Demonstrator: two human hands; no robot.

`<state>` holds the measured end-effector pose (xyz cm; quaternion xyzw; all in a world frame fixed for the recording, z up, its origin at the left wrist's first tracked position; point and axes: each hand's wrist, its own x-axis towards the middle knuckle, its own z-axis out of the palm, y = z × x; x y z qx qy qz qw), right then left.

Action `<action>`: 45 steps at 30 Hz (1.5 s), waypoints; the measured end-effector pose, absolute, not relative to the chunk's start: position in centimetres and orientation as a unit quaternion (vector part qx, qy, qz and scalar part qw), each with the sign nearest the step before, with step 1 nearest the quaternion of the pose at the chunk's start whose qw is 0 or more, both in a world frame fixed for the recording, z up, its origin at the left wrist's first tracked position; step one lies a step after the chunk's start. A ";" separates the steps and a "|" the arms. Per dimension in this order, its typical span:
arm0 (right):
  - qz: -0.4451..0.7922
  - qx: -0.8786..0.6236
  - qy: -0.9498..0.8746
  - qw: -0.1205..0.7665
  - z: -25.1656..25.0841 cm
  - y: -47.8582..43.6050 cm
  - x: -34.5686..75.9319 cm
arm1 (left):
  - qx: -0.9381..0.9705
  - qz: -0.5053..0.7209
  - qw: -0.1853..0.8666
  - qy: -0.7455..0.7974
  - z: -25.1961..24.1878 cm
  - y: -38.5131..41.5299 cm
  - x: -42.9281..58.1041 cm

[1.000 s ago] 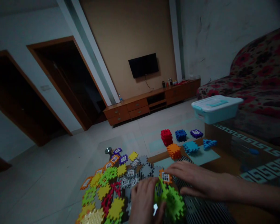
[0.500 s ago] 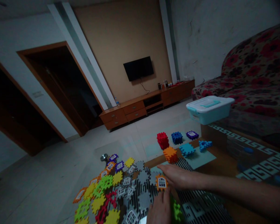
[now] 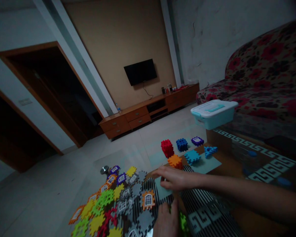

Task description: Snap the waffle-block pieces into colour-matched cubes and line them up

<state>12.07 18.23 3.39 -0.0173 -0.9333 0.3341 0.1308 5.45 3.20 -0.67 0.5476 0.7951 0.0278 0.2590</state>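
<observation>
My right hand (image 3: pixel 172 178) hovers over the near table with its fingers apart and stretched leftward, holding nothing that I can see. Below and left of it, an orange interlocking tile (image 3: pixel 148 199) with a white window lies beside the grey tiles (image 3: pixel 145 220). At the bottom edge my left hand (image 3: pixel 166 221) curls round green toothed tiles (image 3: pixel 184 224), which show between its thumb and fingers and to the right of the thumb; the rest is hidden. Yellow tiles (image 3: pixel 96 223) and lime tiles (image 3: pixel 106 199) lie spread to the left.
Stacks of red tiles (image 3: pixel 167 148), orange tiles (image 3: pixel 175 161), dark blue tiles (image 3: pixel 182 144) and light blue tiles (image 3: pixel 192 157) stand beyond my right hand. A lidded turquoise box (image 3: pixel 214 118) sits at the far right, before a floral sofa (image 3: pixel 266 85). A round metal object (image 3: pixel 104 170) stands at left.
The orange window tile has moved left from between my hands and lies among the grey ones. My right hand has let go of it and lifted. The view has turned slightly right.
</observation>
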 end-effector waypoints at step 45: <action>0.289 0.092 -0.950 0.074 1.4 11.0 -1.3 | 0.347 0.087 0.071 0.931 7.7 -11.7 -18.0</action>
